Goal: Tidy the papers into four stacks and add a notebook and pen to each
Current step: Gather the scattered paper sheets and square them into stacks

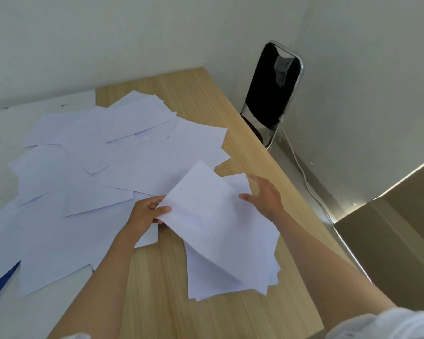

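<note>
Papers [103, 167] scattered on the desk [206, 99], one sheet [206, 206] lifted.
We see the left hand [145, 214] pinching that sheet's near-left corner between thumb and fingers [162, 210], raising it over a rough stack [230, 272] just right of the scattered papers. The right hand [264, 194] rests at the sheet's far edge, fingers spread and relaxed, gripping nothing. A black chair [269, 94] stands beyond the desk.

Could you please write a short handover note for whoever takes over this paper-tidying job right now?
Left hand pinches the edge of a lifted sheet; right hand is open, fingers on its far edge.
Under that sheet, one rough stack is started on the wooden table.
Loose papers are still spread to the left.
Left: finish this stack, build three more, add notebooks and pens; none clearly in view.
</note>
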